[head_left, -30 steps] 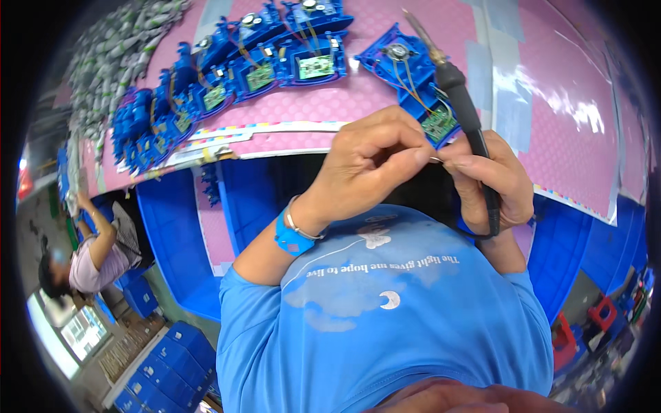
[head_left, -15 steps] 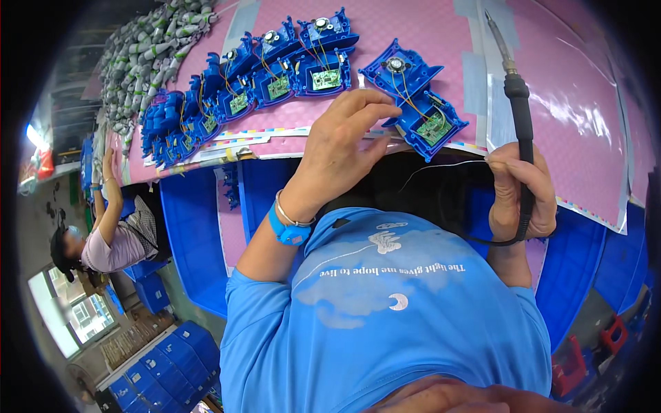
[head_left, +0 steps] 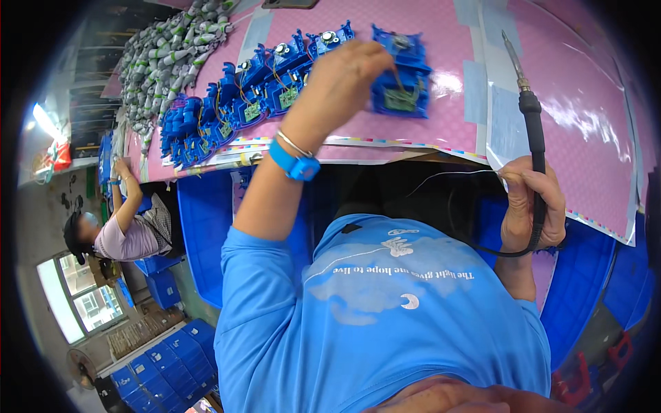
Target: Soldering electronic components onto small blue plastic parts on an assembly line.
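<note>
My right hand point(head_left: 531, 206) is closed around a soldering iron point(head_left: 533, 127), whose black handle stands up with the metal tip pointing away from me. A thin solder wire point(head_left: 451, 173) is pinched in the same hand and trails off to the left. Over the bench, my left hand point(head_left: 348, 82) grips the left side of an opened blue plastic housing point(head_left: 411, 67), one finger reaching across its middle. That housing has a round speaker in its far half and a green circuit board in the near half. Motion blurs it, and my thumb is hidden.
A curved row of similar opened blue housings point(head_left: 251, 86) lies left of my hand. Beyond are a heap of grey-and-green parts point(head_left: 172, 65) and a dark flat object point(head_left: 289, 3). Blue bins point(head_left: 200, 234) stand below the bench edge. Another person point(head_left: 131, 230) works at far left.
My left hand has moved away from me, and the housing has shifted farther back and slightly left, turning straighter. The right hand still holds the soldering iron and wire.
</note>
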The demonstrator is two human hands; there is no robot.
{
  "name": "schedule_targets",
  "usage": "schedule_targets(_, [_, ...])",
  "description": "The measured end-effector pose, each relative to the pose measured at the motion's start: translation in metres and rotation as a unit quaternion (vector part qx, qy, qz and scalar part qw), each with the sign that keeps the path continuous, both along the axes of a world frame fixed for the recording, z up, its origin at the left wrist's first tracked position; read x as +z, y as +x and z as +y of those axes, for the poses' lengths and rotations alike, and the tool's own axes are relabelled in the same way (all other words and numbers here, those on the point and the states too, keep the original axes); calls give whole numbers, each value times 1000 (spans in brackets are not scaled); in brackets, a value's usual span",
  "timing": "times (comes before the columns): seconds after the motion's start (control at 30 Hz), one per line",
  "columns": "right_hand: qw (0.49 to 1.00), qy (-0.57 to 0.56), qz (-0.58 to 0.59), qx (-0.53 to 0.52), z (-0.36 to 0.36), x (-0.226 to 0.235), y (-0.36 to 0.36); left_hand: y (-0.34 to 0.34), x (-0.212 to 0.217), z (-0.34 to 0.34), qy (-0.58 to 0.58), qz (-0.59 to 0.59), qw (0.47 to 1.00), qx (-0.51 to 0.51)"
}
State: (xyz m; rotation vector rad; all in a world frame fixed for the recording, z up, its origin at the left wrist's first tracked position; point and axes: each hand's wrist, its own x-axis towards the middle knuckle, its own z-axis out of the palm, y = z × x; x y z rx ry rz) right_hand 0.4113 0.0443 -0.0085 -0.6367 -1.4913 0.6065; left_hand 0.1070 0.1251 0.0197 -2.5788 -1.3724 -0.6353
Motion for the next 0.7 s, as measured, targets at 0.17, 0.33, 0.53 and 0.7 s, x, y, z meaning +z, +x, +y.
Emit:
schedule_targets(0.17, [1000, 0, -10, 1, 3, -1, 5, -28, 27, 11, -27, -39, 994, 97])
schedule_targets(0.33, [1000, -9, 5, 6, 5, -3, 6, -25, 13, 6, -79, -16, 980, 181])
schedule_targets(0.53, [1000, -8, 6, -4, 4, -5, 6, -22, 1, 20, -169, -127, 964, 163])
schedule_targets(0.7, [1000, -18, 14, 6, 5, -7, 1, -9, -2, 18, -102, 26, 980, 167])
